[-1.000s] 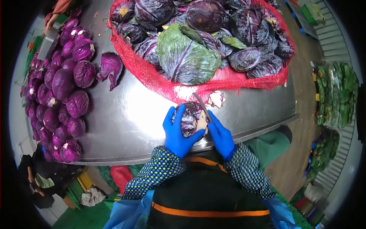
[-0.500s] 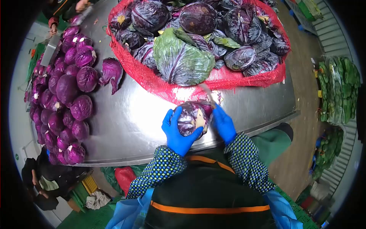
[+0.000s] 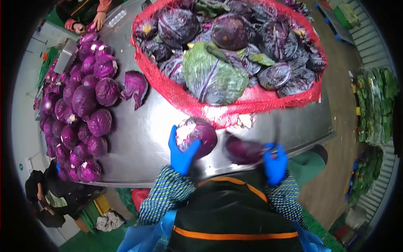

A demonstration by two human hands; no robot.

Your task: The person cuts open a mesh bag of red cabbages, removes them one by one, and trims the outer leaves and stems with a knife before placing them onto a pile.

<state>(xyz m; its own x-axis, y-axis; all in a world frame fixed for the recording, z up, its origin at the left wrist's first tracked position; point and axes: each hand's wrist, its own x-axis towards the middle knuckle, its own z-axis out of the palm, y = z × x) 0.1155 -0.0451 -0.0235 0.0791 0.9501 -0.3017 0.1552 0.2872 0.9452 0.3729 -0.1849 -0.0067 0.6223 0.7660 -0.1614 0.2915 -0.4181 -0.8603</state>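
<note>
A red cabbage (image 3: 204, 136) with a pale cut patch rests in my left hand (image 3: 181, 157), whose thumb and fingers curve around its near side. To the right, my right hand (image 3: 275, 166) is closed around a knife (image 3: 274, 152); the blade is smeared by motion and points away from me. A loose dark purple outer leaf (image 3: 243, 150), also blurred, lies between the cabbage and the right hand, reaching its fingers. Whether those fingers pinch the leaf is hard to see.
Untrimmed cabbages and a large green leaf (image 3: 214, 77) fill a red mesh sack (image 3: 201, 110) on the metal table (image 3: 134, 147). Peeled cabbages (image 3: 84, 101) are heaped at the left, beside a loose leaf (image 3: 135, 88). Another person's hands (image 3: 99, 21) are at the far left.
My right hand has moved right and toward me, and an outer leaf has come away from the cabbage. The cabbage has turned in my left hand, showing smoother purple.
</note>
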